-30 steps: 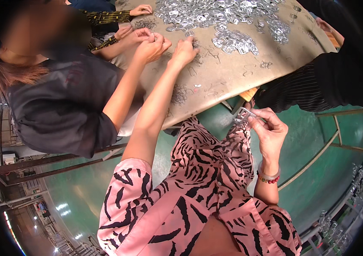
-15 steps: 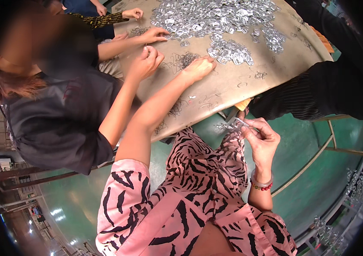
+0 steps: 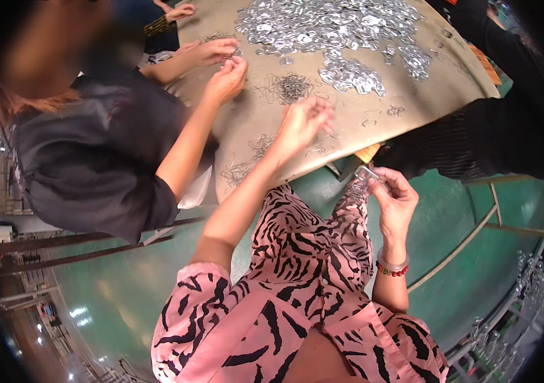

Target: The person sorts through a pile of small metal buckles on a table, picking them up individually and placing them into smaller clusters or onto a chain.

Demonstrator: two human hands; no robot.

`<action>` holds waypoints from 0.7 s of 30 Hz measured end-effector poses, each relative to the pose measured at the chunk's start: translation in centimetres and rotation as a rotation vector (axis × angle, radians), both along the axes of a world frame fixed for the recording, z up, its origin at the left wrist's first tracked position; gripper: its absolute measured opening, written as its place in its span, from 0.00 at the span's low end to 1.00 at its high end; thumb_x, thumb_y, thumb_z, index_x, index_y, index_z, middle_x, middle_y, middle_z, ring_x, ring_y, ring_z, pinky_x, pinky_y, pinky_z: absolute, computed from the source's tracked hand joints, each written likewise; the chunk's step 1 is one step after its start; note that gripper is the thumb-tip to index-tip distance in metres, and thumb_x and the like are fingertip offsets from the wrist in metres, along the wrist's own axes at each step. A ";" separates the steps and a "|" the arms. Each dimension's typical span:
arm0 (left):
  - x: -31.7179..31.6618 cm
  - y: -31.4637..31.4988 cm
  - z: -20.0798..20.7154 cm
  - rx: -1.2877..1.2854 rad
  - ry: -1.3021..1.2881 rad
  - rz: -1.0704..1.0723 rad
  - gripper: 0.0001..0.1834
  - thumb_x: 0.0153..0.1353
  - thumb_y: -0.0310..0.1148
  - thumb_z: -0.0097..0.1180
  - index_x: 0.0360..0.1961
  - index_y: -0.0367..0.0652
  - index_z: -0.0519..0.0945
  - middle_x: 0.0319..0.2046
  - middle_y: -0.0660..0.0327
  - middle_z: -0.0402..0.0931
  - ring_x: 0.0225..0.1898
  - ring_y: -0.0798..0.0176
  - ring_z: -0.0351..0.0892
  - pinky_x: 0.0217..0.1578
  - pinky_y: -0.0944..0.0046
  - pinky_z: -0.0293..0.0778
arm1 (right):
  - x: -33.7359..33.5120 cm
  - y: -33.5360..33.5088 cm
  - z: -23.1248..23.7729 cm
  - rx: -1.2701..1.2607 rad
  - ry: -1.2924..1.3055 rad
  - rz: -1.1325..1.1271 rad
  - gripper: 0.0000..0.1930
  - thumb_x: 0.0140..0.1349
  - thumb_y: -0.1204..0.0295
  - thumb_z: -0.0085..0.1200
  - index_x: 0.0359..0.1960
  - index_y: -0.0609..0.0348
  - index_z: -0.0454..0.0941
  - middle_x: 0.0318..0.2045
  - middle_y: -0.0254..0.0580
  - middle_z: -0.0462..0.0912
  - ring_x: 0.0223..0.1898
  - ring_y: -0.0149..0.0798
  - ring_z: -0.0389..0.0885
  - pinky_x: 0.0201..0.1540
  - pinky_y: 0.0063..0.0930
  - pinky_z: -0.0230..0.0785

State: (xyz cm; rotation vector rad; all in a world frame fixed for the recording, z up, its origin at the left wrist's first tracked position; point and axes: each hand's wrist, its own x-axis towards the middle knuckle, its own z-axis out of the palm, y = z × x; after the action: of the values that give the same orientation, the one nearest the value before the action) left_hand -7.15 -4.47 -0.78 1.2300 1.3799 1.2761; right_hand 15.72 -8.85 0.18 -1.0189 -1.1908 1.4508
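My right hand [image 3: 396, 199] is closed in a pinch on a small shiny metal buckle [image 3: 366, 172] near the table edge. Below the buckle, more shiny metal pieces [image 3: 357, 187] show against my trouser leg. Over the near part of the table, my left hand [image 3: 304, 124] is smeared by motion, so I cannot make out whether its fingers hold anything. Just beyond it lies a tangle of thin dark wire pieces [image 3: 292, 87]. A small heap of silver metal buckles [image 3: 351, 75] is a little farther off.
A large pile of silver buckles [image 3: 329, 24] covers the far part of the tan table [image 3: 406, 127]. On the left, a co-worker in a dark shirt [image 3: 99, 159] has both hands over the table. A person in black [image 3: 444, 140] sits at the right. Metal frames [image 3: 498, 198] stand nearby.
My left hand has drawn back toward me from beside the small buckle heap. The buckle in my right hand has turned. The co-worker's hands have come closer together.
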 end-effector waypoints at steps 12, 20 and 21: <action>8.0 -7.7 1.1 0.388 0.290 0.053 0.07 0.51 0.26 0.61 0.31 0.37 0.77 0.42 0.56 0.72 0.46 0.57 0.72 0.47 0.61 0.67 | -1.2 -0.9 0.1 0.052 0.027 -0.052 0.09 0.52 0.88 0.54 0.36 0.69 0.75 0.32 0.39 0.80 0.28 0.26 0.77 0.31 0.17 0.73; 7.3 -7.2 1.4 0.304 0.161 0.031 0.02 0.59 0.21 0.52 0.34 0.36 0.73 0.32 0.56 0.78 0.36 0.65 0.78 0.39 0.66 0.72 | -0.3 2.1 0.9 0.242 -0.103 0.070 0.05 0.57 0.82 0.52 0.34 0.71 0.78 0.30 0.41 0.76 0.25 0.29 0.75 0.27 0.20 0.71; 7.2 -7.1 1.2 0.269 0.158 0.034 0.02 0.58 0.21 0.52 0.34 0.36 0.73 0.32 0.57 0.78 0.36 0.65 0.78 0.39 0.67 0.73 | 0.1 3.8 0.7 0.221 -0.140 0.066 0.06 0.58 0.80 0.52 0.35 0.70 0.79 0.29 0.40 0.76 0.25 0.29 0.75 0.27 0.19 0.70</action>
State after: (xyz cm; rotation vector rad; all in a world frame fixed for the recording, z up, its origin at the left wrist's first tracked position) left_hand 0.01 -11.60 0.45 1.5231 1.3762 1.4496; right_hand 15.78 -5.02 0.92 -0.9472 -1.4634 1.2807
